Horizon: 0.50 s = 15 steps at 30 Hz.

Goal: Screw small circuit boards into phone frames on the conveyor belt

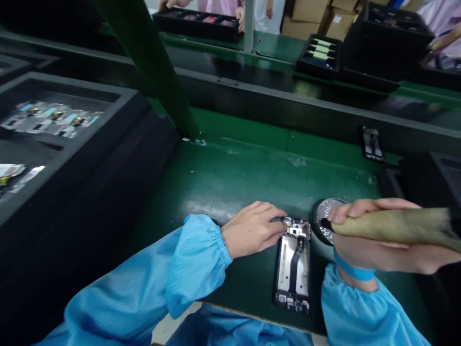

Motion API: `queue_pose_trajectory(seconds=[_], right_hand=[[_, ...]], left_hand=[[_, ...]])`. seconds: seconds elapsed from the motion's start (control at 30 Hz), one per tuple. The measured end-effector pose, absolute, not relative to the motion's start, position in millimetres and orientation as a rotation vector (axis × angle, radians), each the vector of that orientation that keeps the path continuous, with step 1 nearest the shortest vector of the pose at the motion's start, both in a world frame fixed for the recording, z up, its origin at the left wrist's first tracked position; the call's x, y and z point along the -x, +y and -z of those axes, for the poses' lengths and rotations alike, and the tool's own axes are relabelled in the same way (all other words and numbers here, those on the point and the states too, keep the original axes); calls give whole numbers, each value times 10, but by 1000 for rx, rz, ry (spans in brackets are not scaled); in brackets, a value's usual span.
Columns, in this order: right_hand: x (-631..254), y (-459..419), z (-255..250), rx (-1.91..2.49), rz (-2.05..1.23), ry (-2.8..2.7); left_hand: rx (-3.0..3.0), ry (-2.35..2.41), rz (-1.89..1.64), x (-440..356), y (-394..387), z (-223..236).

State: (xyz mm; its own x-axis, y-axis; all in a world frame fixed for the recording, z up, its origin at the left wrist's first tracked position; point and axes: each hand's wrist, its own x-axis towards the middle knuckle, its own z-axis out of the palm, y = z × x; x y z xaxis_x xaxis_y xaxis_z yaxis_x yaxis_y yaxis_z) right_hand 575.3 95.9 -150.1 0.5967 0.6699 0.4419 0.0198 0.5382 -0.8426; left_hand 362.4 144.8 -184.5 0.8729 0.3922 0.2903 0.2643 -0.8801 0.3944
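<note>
An opened phone point(293, 269) lies on the green bench, its circuit board, silver plate and black ribbon cable exposed. My left hand point(254, 228) is closed at the phone's upper left edge, with the fingertips on the board end. A small dark piece shows between the fingers, too little to name. My right hand point(374, 240) is wrapped round a thick beige-covered electric screwdriver point(399, 227). Its black nose points left, over a round dish point(325, 216) with a dimpled, shiny surface. The screwdriver's bit is hidden or too blurred to make out.
A black foam tray point(118, 125) with circuit boards stands on the left. Another opened phone point(373, 143) lies at the far right. A green post point(154, 67) rises beyond the tray. Across the bench, people's hands are near black trays point(201, 26).
</note>
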Motion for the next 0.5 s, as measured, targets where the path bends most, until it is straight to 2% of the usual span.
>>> queue_pose_trajectory(seconds=[0.1, 0.5], right_hand=[[-5947, 978, 1490, 959, -274, -797], [-5829, 1038, 1635, 1001, -347, -765]], left_hand=[[-2704, 485, -531, -3611, 1447, 1847], [-2687, 471, -533, -3573, 1467, 1830]])
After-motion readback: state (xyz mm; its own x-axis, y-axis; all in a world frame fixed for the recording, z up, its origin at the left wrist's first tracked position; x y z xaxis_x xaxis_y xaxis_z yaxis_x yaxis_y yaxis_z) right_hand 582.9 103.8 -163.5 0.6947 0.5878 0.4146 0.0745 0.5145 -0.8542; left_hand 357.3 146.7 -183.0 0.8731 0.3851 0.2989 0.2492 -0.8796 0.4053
